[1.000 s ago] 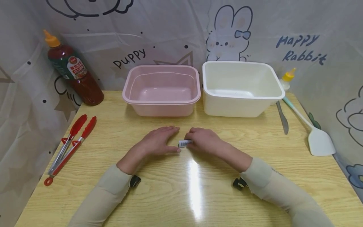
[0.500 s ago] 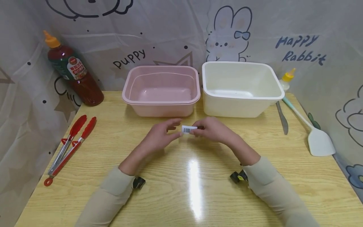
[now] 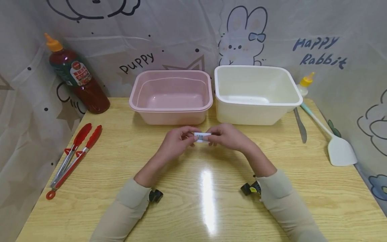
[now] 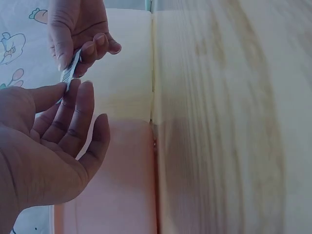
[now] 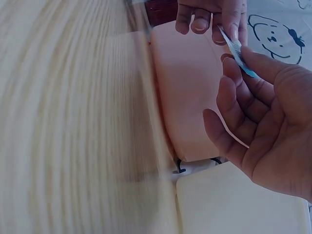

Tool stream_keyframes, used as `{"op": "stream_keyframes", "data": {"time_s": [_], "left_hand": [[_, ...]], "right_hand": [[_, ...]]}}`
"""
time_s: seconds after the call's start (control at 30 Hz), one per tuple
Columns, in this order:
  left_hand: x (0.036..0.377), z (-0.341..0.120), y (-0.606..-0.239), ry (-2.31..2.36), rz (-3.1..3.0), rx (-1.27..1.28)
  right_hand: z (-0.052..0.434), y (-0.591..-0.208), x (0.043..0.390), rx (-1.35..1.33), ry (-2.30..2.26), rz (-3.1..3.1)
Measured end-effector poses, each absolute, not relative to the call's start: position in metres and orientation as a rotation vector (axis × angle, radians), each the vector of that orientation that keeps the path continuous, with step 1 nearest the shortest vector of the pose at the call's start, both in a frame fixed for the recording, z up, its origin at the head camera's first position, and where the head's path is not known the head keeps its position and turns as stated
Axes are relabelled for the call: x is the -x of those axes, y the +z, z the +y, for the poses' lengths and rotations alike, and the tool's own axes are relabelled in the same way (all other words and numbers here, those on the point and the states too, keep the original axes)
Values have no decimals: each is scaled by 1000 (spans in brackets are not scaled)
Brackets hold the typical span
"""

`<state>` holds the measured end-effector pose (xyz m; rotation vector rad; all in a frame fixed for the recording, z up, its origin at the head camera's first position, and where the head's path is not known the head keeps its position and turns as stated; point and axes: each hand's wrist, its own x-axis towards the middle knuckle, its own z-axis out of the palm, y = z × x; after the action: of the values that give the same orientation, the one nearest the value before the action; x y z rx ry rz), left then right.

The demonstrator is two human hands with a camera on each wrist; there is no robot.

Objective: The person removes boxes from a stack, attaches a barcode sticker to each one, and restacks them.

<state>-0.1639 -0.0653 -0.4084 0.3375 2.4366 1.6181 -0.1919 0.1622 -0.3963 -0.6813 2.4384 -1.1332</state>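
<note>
Both hands hold a small white packet with a barcode just above the wooden table, in front of the two tubs. My left hand pinches its left end and my right hand pinches its right end. In the left wrist view the packet shows edge-on between the left hand's thumb and fingers. The right hand grips it from above there. In the right wrist view the packet has a blue edge and sits between the right hand and the left hand.
A pink tub and a white tub stand side by side at the back. A red sauce bottle and red tongs lie left. A knife, white spatula and small yellow-capped bottle are right.
The right hand lifted the packet off the table and toward the tubs. The left hand rose from lying flat on the table and now pinches the packet's other end.
</note>
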Motion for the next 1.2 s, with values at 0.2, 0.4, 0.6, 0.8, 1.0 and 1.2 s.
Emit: {"op": "stream_keyframes", "data": {"time_s": [0.2, 0.4, 0.6, 0.8, 1.0, 1.2], "left_hand": [[164, -64, -408, 1630, 2438, -290], [164, -64, -408, 1627, 2433, -194], [164, -65, -411, 1632, 2403, -138], [165, -66, -411, 1600, 2437, -149], [166, -66, -411, 1560, 2457, -164], [166, -65, -411, 1520, 2487, -168]], "right_hand": [[163, -399, 193, 581, -1210, 2469], [161, -400, 193, 573, -1231, 2493], [161, -402, 192, 559, -1246, 2486], [161, -401, 190, 567, -1263, 2499], [161, -403, 191, 558, -1264, 2521], [163, -405, 191, 540, -1278, 2523]]}}
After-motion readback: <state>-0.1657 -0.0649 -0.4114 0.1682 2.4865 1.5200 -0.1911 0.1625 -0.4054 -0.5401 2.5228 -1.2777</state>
